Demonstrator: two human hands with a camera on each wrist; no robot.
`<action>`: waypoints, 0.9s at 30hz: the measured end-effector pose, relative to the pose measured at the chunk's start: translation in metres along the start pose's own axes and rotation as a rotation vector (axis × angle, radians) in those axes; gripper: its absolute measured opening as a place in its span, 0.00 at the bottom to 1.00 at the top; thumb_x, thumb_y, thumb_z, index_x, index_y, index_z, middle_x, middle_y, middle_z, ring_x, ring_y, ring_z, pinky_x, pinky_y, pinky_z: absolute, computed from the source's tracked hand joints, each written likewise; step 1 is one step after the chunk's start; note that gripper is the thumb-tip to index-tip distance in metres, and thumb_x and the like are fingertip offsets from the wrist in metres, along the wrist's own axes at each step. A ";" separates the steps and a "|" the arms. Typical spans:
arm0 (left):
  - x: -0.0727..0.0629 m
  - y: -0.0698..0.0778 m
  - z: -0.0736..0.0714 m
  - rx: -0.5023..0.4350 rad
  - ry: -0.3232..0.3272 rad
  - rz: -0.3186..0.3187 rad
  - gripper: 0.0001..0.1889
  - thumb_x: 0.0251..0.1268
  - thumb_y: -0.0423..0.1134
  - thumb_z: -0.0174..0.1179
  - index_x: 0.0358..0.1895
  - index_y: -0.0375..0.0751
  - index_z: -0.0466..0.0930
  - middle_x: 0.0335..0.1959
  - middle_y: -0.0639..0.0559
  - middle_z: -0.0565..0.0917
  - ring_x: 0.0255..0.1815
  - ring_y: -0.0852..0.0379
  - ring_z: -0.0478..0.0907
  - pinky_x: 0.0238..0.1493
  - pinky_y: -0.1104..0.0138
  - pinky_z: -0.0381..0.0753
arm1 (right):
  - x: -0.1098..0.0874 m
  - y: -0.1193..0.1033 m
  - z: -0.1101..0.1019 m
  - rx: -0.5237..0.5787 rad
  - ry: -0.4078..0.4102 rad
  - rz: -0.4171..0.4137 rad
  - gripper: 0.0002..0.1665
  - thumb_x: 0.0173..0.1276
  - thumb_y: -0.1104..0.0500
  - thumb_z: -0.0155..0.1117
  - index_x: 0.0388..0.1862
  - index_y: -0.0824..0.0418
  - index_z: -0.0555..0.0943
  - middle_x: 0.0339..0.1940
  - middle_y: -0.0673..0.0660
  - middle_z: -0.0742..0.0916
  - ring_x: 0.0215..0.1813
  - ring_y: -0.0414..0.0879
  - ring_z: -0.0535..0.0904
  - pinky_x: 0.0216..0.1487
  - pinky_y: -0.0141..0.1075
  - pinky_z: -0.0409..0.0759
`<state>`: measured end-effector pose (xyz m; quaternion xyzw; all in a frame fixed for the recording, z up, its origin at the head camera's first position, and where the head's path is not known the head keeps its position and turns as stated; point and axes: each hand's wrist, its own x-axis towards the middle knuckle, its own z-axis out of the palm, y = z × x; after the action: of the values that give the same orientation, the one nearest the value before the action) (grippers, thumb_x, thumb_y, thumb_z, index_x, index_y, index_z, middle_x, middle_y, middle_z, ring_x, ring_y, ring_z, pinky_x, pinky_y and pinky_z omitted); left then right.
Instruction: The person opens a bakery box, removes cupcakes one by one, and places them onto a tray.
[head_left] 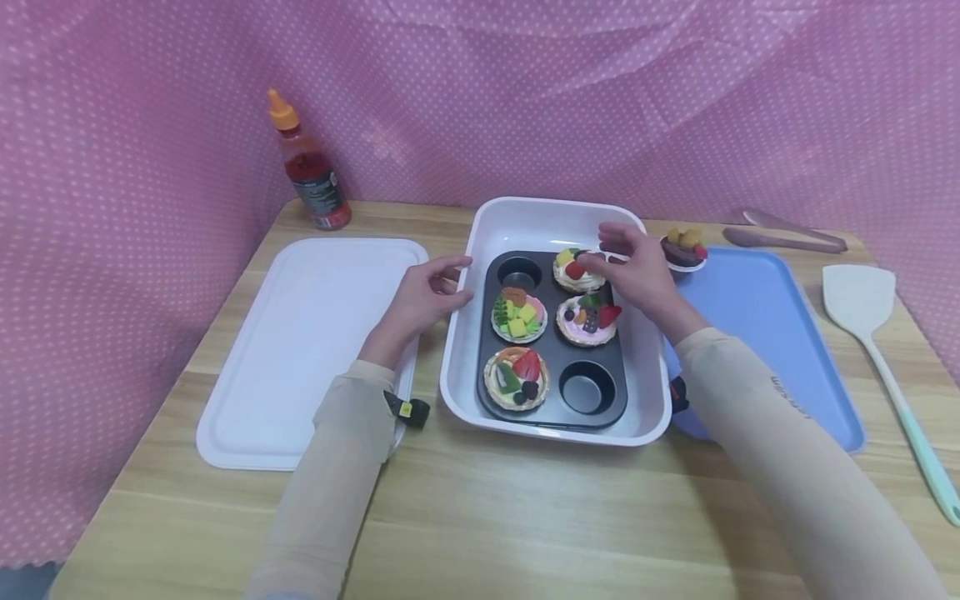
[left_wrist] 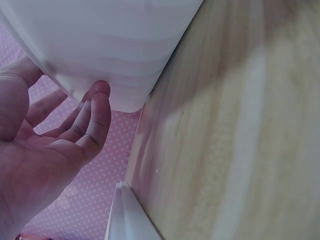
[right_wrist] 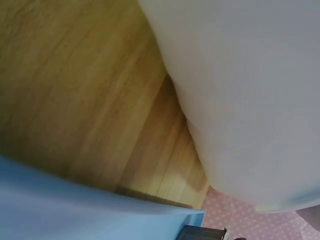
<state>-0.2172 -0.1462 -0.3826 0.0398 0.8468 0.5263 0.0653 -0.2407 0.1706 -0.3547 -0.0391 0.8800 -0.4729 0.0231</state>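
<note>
A white rectangular basin [head_left: 555,435] stands mid-table with a dark muffin pan [head_left: 551,354] inside. My left hand [head_left: 423,300] holds the basin's left rim, thumb over it and curled fingers against the outer wall, as the left wrist view shows. My right hand [head_left: 641,271] is over the far right cup, its thumb at a cream fruit tart [head_left: 576,279] seated there and its fingers spread apart. A pink-cream tart [head_left: 587,321], a green-and-yellow topped tart [head_left: 517,321] and a strawberry-kiwi tart [head_left: 513,383] fill other cups. The far left and near right cups are empty.
A chocolate tart [head_left: 681,252] sits by a blue tray [head_left: 772,333] on the right. Beyond are brown tongs [head_left: 780,240] and a spatula [head_left: 862,304]. A white lid-like tray [head_left: 307,350] lies left, with a sauce bottle [head_left: 315,179] behind it.
</note>
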 end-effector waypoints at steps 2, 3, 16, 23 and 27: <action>0.000 0.000 0.000 -0.002 0.002 0.000 0.29 0.63 0.35 0.68 0.69 0.50 0.75 0.56 0.44 0.81 0.51 0.49 0.79 0.49 0.61 0.83 | 0.001 0.000 0.001 -0.006 -0.003 -0.001 0.46 0.65 0.43 0.72 0.76 0.59 0.66 0.73 0.64 0.75 0.75 0.57 0.70 0.74 0.50 0.69; 0.000 0.000 -0.001 -0.002 0.004 0.001 0.29 0.63 0.35 0.68 0.69 0.50 0.75 0.56 0.44 0.81 0.51 0.49 0.79 0.49 0.61 0.83 | 0.001 0.000 0.001 -0.009 -0.004 0.000 0.46 0.65 0.43 0.72 0.76 0.59 0.66 0.73 0.64 0.75 0.75 0.57 0.69 0.74 0.50 0.69; 0.002 -0.001 0.000 -0.007 -0.005 -0.015 0.29 0.64 0.35 0.67 0.70 0.52 0.75 0.57 0.45 0.80 0.52 0.50 0.80 0.49 0.62 0.83 | 0.000 0.000 0.003 -0.099 -0.041 0.029 0.50 0.64 0.41 0.73 0.78 0.56 0.63 0.74 0.63 0.74 0.75 0.60 0.68 0.73 0.56 0.69; 0.002 -0.002 0.001 -0.012 0.000 -0.003 0.29 0.64 0.35 0.67 0.70 0.51 0.75 0.56 0.44 0.80 0.51 0.50 0.80 0.46 0.64 0.82 | 0.001 0.002 0.005 -0.104 -0.065 0.032 0.52 0.63 0.40 0.73 0.79 0.57 0.62 0.75 0.64 0.73 0.75 0.60 0.69 0.73 0.57 0.68; 0.002 -0.002 0.001 -0.007 0.000 -0.006 0.29 0.65 0.35 0.67 0.70 0.51 0.74 0.56 0.45 0.80 0.51 0.50 0.79 0.47 0.64 0.82 | 0.002 0.002 0.006 -0.121 -0.078 0.033 0.52 0.64 0.42 0.73 0.79 0.59 0.61 0.75 0.64 0.73 0.74 0.60 0.68 0.73 0.57 0.68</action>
<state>-0.2186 -0.1458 -0.3846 0.0371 0.8451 0.5291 0.0670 -0.2426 0.1667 -0.3595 -0.0443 0.9059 -0.4164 0.0628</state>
